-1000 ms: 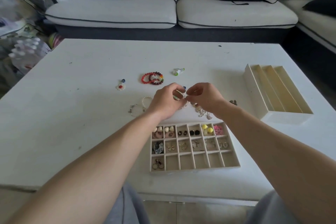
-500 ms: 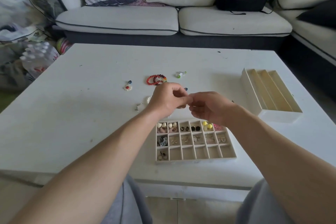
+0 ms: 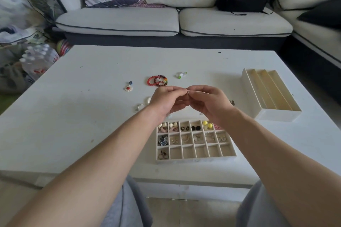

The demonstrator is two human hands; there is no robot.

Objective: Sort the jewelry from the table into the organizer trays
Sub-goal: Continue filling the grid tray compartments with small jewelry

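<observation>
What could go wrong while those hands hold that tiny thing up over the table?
The small piece is pinched between the left hand and right hand above the table; it could slip, and something so tiny might be hard to spot on the white top. Both forearms pass over the grid tray, so a dropped wrist might nudge it and mix up the sorted earrings.

A gridded tray point(image 3: 195, 158) lies flat at lower centre. Earrings fill its top two rows and its bottom-left cell. A long-slot tray point(image 3: 276, 116) sits at the right. Above centre lie overlapping red bead bracelets point(image 3: 157, 80), with a flower pendant point(image 3: 128, 87) to their left and a green-and-white piece point(image 3: 181, 75) to their right. Both hands, left point(image 3: 166, 100) and right point(image 3: 208, 103), pinch a tiny silvery piece point(image 3: 187, 91).
</observation>
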